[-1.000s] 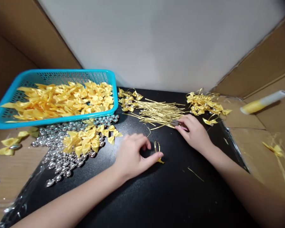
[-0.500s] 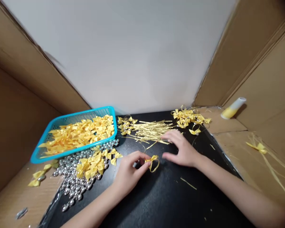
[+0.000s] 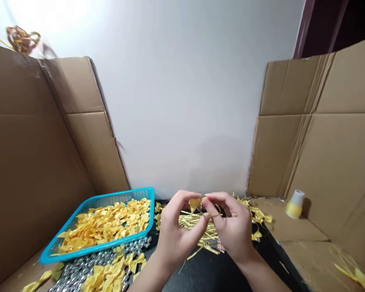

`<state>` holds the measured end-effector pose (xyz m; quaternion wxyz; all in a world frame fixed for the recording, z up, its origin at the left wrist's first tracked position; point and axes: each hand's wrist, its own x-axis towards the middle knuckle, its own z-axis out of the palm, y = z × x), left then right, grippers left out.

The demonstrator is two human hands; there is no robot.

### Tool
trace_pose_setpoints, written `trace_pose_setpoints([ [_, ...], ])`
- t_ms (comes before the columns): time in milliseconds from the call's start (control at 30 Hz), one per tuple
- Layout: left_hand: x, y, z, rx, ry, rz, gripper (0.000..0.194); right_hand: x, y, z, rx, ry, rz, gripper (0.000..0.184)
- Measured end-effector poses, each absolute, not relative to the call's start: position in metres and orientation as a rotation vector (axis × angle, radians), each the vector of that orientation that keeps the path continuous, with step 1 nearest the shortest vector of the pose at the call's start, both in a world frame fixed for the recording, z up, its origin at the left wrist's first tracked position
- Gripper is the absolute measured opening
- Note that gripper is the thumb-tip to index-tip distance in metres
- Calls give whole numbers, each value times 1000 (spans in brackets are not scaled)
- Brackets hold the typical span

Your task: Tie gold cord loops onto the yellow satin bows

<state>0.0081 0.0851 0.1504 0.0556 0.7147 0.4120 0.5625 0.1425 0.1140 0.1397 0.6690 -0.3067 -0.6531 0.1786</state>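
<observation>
A small yellow ribbon bow (image 3: pixel 194 204) is held up in front of me between both hands. My left hand (image 3: pixel 180 227) pinches it with curled fingers from the left. My right hand (image 3: pixel 232 225) is closed at its other side, thumb and fingertips meeting on the bow's gold tie, which is mostly hidden by the fingers. Below and behind the hands lies a pile of gold twist ties (image 3: pixel 197 227) on the black table top (image 3: pixel 200 271).
A turquoise basket (image 3: pixel 153 207) full of yellow bows stands at the left. Silver beads (image 3: pixel 76 267) and loose bows (image 3: pixel 109 275) lie before it. Tied bows (image 3: pixel 257 213) sit at the back right, near a white and yellow cone (image 3: pixel 295 204). Cardboard walls (image 3: pixel 88 134) flank both sides.
My view has tilted up. Both hands have come together and the bow is raised; my right hand, open over the twist ties before, now grips the bow's tie.
</observation>
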Motion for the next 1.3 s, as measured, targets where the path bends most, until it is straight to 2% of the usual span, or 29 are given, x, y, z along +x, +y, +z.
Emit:
trace_pose_setpoints([
  [200, 10, 80, 149, 2005, 1198, 1870, 2, 136, 108, 137, -615, -1407, 381, 3],
  [433, 10, 85, 145, 1628, 1080, 2010, 2, 128, 109, 139, -587, -1168, 785, 8],
  [567, 12, 88, 142, 1533, 1015, 2118, 6, 129, 113, 139, -592, -1129, 872, 10],
  [800, 5, 92, 138, 1724, 1084, 2032, 12, 135, 114, 135, -653, -1255, 614, 4],
  [1000, 3, 83, 141, 1905, 1191, 2062, 16, 143, 113, 138, -554, -1459, 357, 10],
  [1300, 5, 83, 139, 1950, 1021, 2035, 34, 140, 111, 140, -601, -1489, 390, 9],
])
